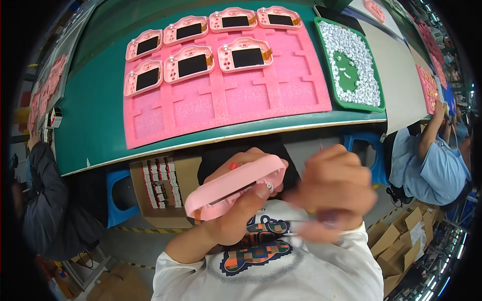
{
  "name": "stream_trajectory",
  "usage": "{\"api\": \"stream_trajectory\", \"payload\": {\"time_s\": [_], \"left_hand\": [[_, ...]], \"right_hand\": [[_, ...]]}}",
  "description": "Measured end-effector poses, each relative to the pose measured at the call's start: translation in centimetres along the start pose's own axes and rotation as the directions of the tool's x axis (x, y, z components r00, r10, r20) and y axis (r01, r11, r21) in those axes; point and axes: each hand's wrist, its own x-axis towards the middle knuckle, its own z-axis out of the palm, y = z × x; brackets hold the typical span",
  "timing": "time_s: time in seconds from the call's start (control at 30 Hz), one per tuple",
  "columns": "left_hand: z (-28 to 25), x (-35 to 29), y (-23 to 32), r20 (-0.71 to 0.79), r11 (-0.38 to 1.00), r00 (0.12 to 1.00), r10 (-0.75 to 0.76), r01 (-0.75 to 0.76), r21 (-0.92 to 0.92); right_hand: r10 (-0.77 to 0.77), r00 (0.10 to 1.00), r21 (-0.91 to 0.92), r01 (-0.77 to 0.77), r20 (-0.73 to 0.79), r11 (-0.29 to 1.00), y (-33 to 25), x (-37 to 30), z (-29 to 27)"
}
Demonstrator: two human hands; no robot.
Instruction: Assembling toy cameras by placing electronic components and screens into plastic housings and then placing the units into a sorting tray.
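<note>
My left hand [230, 220] is wrapped round a pink plastic game console shell [236, 186], held tilted on edge above my lap. Its thumb presses inside the opening, beside a small white round part [269, 186]. A dark screen edge and a bit of orange flex cable [197, 214] show in the shell. Just to the right of the shell, my right hand [334, 188] is smeared by motion; whether it holds anything cannot be seen. Ahead, several similar pink shells [185, 68] with black screens lie in a pink foam tray [196, 108].
A green tray [362, 105] of small white parts stands right of the foam on the green table [95, 100]. Below the table are a cardboard box [191, 200] of small packs and blue stools [119, 195]. Co-workers sit at left [45, 200] and right [434, 163].
</note>
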Motion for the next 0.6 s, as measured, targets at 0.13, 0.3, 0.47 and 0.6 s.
{"api": "stream_trajectory", "payload": {"time_s": [0.13, 0.3, 0.47, 0.6], "left_hand": [[0.5, -0.2, 0.9, 0.058, 0.999, 0.997, -0.048, 0.047, 0.011], [0.9, 0.0, 1.2, 0.106, 0.986, 0.994, 0.013, -0.030, 0.164], [1.8, -0.6, 1.9, 0.083, 0.998, 0.996, -0.024, 0.019, 0.053], [2.5, -0.9, 2.1, -0.001, 0.991, 0.996, -0.084, 0.084, 0.107]], "right_hand": [[0.220, 0.533, 0.247, -0.021, -0.817, 0.969, -4.5, -0.1, 4.5], [0.235, 0.663, 0.387, 0.088, -0.710, 0.918, -8.0, -4.1, 2.3], [0.188, 0.797, 0.522, 0.179, -0.574, 0.834, -6.3, -3.0, 2.8], [0.124, 0.884, 0.638, 0.223, -0.452, 0.737, -6.5, -3.2, 2.3]]}}
